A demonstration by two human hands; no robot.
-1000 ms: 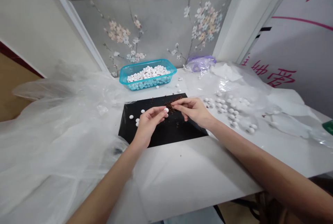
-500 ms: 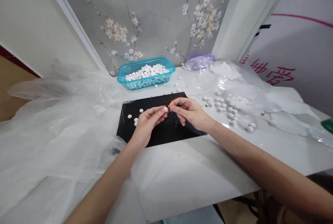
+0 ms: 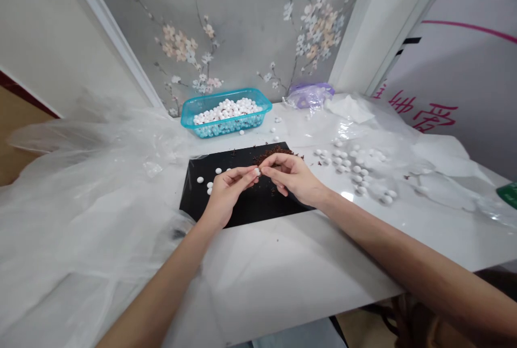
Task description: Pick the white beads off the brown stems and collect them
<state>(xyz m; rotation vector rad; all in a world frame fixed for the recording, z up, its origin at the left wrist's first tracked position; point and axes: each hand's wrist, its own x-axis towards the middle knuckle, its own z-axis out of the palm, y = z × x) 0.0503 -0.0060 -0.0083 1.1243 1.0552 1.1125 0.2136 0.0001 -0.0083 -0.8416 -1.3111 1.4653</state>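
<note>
My left hand (image 3: 230, 189) pinches a small white ball (image 3: 257, 172) between thumb and fingertips, above a black mat (image 3: 254, 210). My right hand (image 3: 293, 175) is closed, its thumb and index fingertips touching the ball's right side; whether they hold a tiny piece cannot be made out. Just behind the fingers lies a heap of reddish-brown bits (image 3: 277, 151) on the mat's far edge. Several loose white balls (image 3: 209, 186) rest on the mat to the left of my left hand.
A turquoise basket (image 3: 188, 120) full of white balls stands behind the mat. Several more white balls (image 3: 357, 169) lie scattered at right, some under clear plastic. Plastic sheeting (image 3: 81, 202) covers the left side. A purple item (image 3: 311, 95) in plastic sits by the wall panel.
My right fingertips have shifted slightly left and now touch the white ball, where a small gap showed before. My left hand stays nearly in place.
</note>
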